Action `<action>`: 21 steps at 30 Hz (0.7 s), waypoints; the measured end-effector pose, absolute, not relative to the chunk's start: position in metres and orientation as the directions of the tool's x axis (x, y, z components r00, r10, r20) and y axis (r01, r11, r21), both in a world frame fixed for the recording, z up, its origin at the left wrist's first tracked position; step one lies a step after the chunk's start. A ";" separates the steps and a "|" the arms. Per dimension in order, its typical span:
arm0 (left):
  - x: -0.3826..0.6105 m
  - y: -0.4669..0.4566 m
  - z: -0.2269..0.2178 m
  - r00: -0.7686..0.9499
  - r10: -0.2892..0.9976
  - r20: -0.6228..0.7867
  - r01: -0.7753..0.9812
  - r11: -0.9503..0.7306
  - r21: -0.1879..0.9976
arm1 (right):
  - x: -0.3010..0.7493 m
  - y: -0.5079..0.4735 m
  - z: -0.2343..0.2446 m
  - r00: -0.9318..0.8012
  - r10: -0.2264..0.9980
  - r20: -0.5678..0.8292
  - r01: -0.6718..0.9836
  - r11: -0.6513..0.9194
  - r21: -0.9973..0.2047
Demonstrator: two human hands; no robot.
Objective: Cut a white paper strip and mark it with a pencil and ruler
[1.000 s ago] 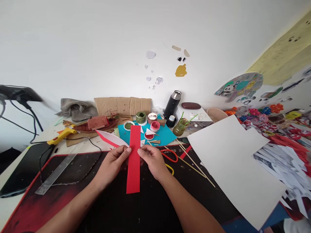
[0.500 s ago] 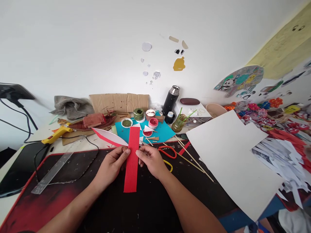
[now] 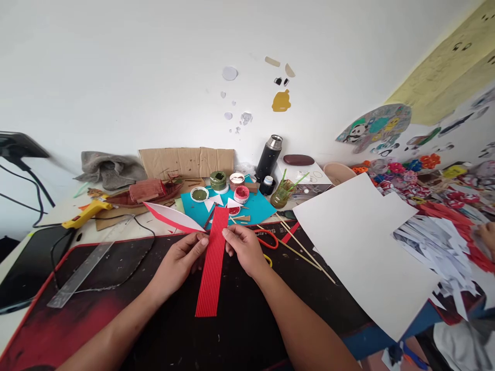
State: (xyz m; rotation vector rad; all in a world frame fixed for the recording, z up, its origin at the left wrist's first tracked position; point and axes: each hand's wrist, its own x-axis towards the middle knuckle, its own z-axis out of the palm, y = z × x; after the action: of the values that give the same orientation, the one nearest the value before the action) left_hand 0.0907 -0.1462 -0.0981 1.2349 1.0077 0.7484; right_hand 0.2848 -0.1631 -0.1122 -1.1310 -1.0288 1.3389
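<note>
A long red strip of ridged, corrugated paper (image 3: 212, 273) is held up over the black mat, its upper end leaning right. My left hand (image 3: 185, 257) pinches its left edge, thumb in front and fingers partly hidden behind. On the opposite edge, my right hand (image 3: 242, 247) grips it the same way, a little higher. Just beyond lies a leaf-shaped white and red paper piece (image 3: 174, 217). Scissors with a red-orange handle (image 3: 270, 239) rest partly hidden beside my right hand.
Paint jars (image 3: 218, 181) stand on a blue sheet (image 3: 189, 208) at the back. Left are a clear ruler (image 3: 81, 275), a yellow glue gun (image 3: 87, 214) and a model boat (image 3: 147, 191). Thin sticks (image 3: 305, 247) and white card (image 3: 363, 257) lie right. Another person's hand (image 3: 486, 239) shows at the right edge.
The red strip has tilted further, its top moving right and its lower end left. My right hand has shifted slightly up its edge. Another person's hand has appeared at the far right.
</note>
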 end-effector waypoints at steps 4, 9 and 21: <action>0.090 -0.145 -0.100 0.409 0.881 -0.238 0.032 0.247 0.969 | 0.285 -0.164 -0.111 -0.006 0.998 -0.070 -0.190 -0.070 -0.979; 0.091 -0.145 -0.100 0.439 0.845 -0.305 -0.032 0.354 0.935 | 0.285 -0.164 -0.109 -0.004 0.998 -0.059 -0.223 -0.058 -0.973; 0.095 -0.154 -0.100 0.613 0.657 -0.440 -0.047 0.586 0.809 | 0.280 -0.166 -0.108 -0.071 0.990 -0.119 -0.358 -0.137 -0.924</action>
State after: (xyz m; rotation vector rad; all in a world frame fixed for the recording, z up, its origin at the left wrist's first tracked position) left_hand 0.0946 -0.1545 -0.0999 0.8542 0.8176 0.4684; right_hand 0.2804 -0.1657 -0.1085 -0.9959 -0.8982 1.4919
